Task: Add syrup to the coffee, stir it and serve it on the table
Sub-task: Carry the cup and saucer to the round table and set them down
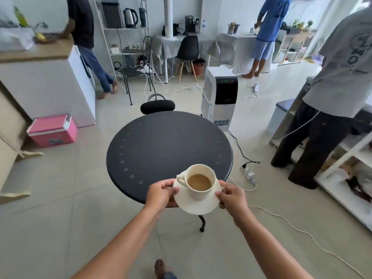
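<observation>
A cream cup (199,195) of milky coffee stands on a cream saucer (198,207). My left hand (161,193) grips the saucer's left rim and my right hand (233,198) grips its right rim. I hold the saucer over the near edge of a round black table (167,150), partly past the rim. The cup's handle points to the upper left. Whether the saucer touches the tabletop I cannot tell. No syrup or spoon is in view.
A black chair (158,106) stands behind the table and a white air cooler (220,98) at its back right. Cables and a power strip (249,175) lie on the floor to the right. A person (330,97) stands at the right shelves. A pink cooler box (53,130) sits left.
</observation>
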`<state>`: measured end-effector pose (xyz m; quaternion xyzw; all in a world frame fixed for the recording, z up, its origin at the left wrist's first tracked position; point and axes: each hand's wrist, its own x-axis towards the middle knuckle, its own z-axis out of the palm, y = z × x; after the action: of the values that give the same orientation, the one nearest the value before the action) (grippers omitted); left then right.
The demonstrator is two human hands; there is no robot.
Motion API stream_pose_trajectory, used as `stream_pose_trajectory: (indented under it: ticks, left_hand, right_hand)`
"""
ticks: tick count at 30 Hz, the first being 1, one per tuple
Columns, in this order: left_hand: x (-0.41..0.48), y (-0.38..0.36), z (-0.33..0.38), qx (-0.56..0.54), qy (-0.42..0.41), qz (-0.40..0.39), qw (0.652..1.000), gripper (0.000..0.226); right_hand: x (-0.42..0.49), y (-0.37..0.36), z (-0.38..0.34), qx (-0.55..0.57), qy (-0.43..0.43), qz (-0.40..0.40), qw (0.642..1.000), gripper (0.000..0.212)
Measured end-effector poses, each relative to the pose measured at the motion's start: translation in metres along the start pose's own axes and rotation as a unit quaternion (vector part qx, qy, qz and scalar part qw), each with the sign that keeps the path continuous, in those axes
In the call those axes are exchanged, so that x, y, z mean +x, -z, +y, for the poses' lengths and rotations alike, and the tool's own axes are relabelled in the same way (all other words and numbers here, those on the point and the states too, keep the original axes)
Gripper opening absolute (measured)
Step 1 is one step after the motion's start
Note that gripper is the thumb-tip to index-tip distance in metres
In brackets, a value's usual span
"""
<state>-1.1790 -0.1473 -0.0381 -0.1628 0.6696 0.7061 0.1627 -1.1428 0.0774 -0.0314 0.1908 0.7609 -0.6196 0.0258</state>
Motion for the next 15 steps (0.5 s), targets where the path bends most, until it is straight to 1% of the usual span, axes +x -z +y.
stream_pose_trajectory:
  ticks: [5, 10, 15]
  left_hand:
    - [0.056, 0.018, 0.018, -0.017, 0.008, 0.025, 0.999, 0.024]
    - [0.103, 0.034, 0.047, -0.014, 0.005, 0.048, 0.999, 0.022]
    - [0.154, 0.053, 0.074, -0.018, 0.003, 0.055, 0.998, 0.023]
  right_hand:
    - [0.058, -0.030, -0.017, -0.009, -0.001, -0.018, 1.000, 0.047]
    - [0.114, -0.056, -0.042, -0.023, -0.008, -0.018, 1.000, 0.042]
    - [0.169, -0.088, -0.064, 0.001, -0.012, -0.035, 0.999, 0.041]
